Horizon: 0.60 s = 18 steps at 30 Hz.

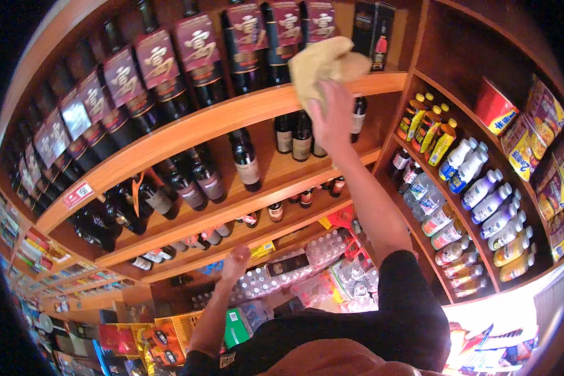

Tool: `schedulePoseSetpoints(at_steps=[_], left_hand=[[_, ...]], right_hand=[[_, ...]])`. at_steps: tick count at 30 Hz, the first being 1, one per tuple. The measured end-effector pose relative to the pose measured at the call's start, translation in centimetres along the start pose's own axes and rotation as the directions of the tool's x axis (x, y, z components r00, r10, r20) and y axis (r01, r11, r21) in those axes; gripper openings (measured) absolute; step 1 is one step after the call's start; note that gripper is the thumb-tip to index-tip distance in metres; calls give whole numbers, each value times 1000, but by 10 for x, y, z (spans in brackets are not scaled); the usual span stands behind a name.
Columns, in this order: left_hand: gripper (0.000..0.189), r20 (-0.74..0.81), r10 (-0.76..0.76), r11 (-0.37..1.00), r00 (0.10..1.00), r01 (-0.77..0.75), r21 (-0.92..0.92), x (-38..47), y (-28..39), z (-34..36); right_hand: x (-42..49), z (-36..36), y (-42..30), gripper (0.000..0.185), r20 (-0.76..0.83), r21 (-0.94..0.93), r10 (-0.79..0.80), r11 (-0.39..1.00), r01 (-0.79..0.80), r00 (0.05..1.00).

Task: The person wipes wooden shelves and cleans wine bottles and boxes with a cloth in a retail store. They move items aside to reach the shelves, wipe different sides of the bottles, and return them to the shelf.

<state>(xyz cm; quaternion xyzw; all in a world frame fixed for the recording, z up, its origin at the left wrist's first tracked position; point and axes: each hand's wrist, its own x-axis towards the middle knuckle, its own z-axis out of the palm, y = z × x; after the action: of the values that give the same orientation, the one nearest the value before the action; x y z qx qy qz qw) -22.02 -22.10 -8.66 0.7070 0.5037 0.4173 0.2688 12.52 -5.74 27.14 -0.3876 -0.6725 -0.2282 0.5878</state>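
Observation:
My right hand (332, 117) is raised, pressing a yellowish cloth (317, 66) against the front edge of an upper wooden shelf (263, 107). The cloth covers part of that edge near its right end. Behind and left of it stand dark bottles with red neck tags (199, 44), in a long row. Below my right hand, on the shelf underneath, are wine bottles with pale labels (301, 141). My left hand (236, 263) is lower down in front of the shelves, its fingers curled; nothing can be made out in it.
A black box (373, 35) stands at the upper shelf's right end. To the right, slanting shelves hold drink bottles (481, 190) and snack packets (531, 136). Small bottles (276, 211) line a lower shelf. Wrapped bottle packs (326, 249) and a green box (236, 327) lie below.

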Motion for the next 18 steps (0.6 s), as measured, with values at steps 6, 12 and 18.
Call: schedulePoseSetpoints(at_steps=[6, 12, 18], left_hand=[[34, 135, -243, 835, 961, 278, -476, 44, 36, -26], [26, 198, -365, 911, 909, 393, -125, 15, 9, 7], [31, 447, -196, 964, 873, 254, -73, 17, 23, 32]], right_hand=[[9, 24, 68, 39, 22, -117, -96, 988, 98, 995], [19, -2, 155, 32, 63, -377, -21, 925, 43, 998], [41, -48, 193, 24, 103, -373, 202, 915, -150, 974]])
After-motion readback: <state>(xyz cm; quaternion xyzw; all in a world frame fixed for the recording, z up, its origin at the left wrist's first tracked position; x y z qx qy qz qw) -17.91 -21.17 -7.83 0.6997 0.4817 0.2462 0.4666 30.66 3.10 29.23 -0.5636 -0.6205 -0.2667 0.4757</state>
